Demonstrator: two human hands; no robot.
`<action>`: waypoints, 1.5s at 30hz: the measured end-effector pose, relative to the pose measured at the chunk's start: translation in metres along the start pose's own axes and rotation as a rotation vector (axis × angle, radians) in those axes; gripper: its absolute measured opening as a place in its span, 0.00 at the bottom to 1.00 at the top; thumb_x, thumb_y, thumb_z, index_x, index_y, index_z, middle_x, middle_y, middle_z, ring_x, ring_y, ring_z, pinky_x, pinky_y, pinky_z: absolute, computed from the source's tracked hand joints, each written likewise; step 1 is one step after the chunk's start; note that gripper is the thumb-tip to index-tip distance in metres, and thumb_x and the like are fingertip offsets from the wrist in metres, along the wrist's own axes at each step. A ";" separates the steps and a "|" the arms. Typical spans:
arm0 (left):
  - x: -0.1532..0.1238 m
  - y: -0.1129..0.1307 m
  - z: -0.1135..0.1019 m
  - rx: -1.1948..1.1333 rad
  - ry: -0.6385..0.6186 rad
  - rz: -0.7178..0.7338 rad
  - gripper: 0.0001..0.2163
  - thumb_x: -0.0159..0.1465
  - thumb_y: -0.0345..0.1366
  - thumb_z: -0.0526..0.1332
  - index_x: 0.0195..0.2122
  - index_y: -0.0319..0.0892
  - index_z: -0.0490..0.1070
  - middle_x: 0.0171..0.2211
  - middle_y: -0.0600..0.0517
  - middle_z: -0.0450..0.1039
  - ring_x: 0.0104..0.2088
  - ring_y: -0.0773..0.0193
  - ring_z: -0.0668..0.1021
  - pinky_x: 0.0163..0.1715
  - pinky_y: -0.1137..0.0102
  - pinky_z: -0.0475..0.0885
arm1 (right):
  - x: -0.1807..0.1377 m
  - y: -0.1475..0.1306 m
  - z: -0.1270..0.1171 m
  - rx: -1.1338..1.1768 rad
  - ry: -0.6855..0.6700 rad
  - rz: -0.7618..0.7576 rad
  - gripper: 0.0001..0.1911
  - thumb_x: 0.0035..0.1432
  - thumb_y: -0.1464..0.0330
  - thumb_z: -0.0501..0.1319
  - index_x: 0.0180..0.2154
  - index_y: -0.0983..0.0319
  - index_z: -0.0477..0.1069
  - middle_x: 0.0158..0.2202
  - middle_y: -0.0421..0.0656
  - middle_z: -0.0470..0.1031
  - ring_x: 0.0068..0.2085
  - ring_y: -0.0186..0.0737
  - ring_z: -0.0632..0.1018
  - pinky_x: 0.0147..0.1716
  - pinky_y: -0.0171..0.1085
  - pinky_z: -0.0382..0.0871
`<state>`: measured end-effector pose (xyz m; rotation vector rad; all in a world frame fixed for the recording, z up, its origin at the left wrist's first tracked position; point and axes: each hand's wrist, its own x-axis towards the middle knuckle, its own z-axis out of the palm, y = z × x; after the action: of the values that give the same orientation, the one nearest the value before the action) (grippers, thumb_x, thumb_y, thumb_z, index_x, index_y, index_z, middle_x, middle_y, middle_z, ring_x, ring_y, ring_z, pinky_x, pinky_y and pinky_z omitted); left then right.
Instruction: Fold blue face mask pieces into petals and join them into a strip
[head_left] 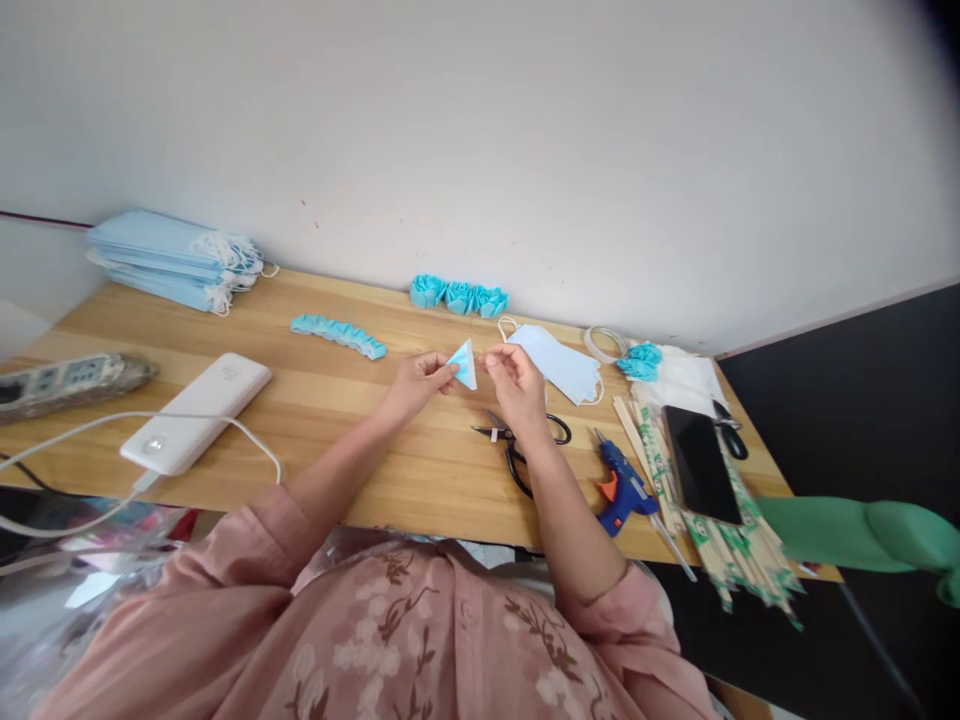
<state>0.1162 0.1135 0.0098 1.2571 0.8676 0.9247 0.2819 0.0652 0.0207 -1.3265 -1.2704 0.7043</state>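
Observation:
My left hand pinches a small folded triangle of light-blue mask fabric with a white edge, held above the table. Just to its right, my right hand has thumb and forefinger pressed together; whatever they hold, if anything, is too small to tell. Below and partly behind my right hand lie black-handled scissors. A flat blue face mask with white ear loops is beyond that hand. On the left, a row of folded blue pieces rests on the wood, and several blue fabric roses sit by the wall.
A mask stack, a power bank with white cable and a power strip stand left. To the right are a tape roll, a blue glue gun, wrapped chopsticks overhanging the edge and a phone.

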 end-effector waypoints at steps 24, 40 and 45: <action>-0.006 0.002 0.004 0.088 -0.070 0.059 0.14 0.56 0.46 0.66 0.25 0.40 0.70 0.22 0.55 0.70 0.24 0.70 0.69 0.28 0.72 0.64 | -0.003 -0.003 0.005 -0.060 -0.094 0.082 0.12 0.56 0.58 0.63 0.30 0.59 0.72 0.29 0.38 0.76 0.29 0.36 0.73 0.33 0.36 0.69; -0.003 0.001 0.002 0.010 -0.048 0.021 0.14 0.54 0.46 0.68 0.26 0.40 0.72 0.23 0.54 0.72 0.24 0.70 0.71 0.30 0.71 0.67 | 0.001 0.004 0.007 0.128 -0.102 0.142 0.20 0.55 0.55 0.63 0.46 0.57 0.69 0.27 0.36 0.74 0.30 0.35 0.74 0.33 0.36 0.69; -0.005 0.003 0.003 0.031 -0.057 0.023 0.14 0.54 0.46 0.68 0.26 0.40 0.72 0.23 0.54 0.73 0.24 0.70 0.71 0.29 0.71 0.68 | 0.001 0.006 0.009 0.124 -0.143 0.109 0.21 0.53 0.61 0.65 0.48 0.56 0.68 0.28 0.35 0.73 0.28 0.34 0.73 0.31 0.36 0.68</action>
<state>0.1169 0.1081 0.0129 1.3161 0.8268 0.8919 0.2757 0.0699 0.0132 -1.2692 -1.2525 0.9536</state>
